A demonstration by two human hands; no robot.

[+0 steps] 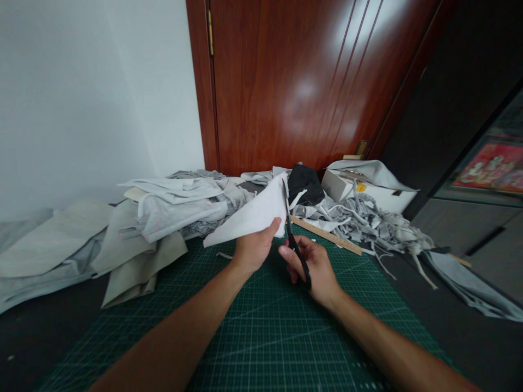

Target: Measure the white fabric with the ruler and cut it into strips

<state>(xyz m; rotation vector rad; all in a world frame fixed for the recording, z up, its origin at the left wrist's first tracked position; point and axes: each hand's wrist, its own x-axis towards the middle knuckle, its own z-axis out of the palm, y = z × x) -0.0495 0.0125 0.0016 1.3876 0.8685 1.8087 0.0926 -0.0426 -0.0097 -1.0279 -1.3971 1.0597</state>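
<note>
A white piece of cloth, roughly triangular, is raised above the green cutting mat. My left hand grips its lower edge, thumb on top. Black scissors are in my right hand, with fingers wrapped round the handles. Their blades point away from me and lie along the right edge of the cloth. A narrow white strip curls off beside the blades, to their right.
Folded grey-white cloths are piled at the left, with beige pieces farther left. A wooden ruler, a heap of scraps, a black cloth and a white box lie behind and right.
</note>
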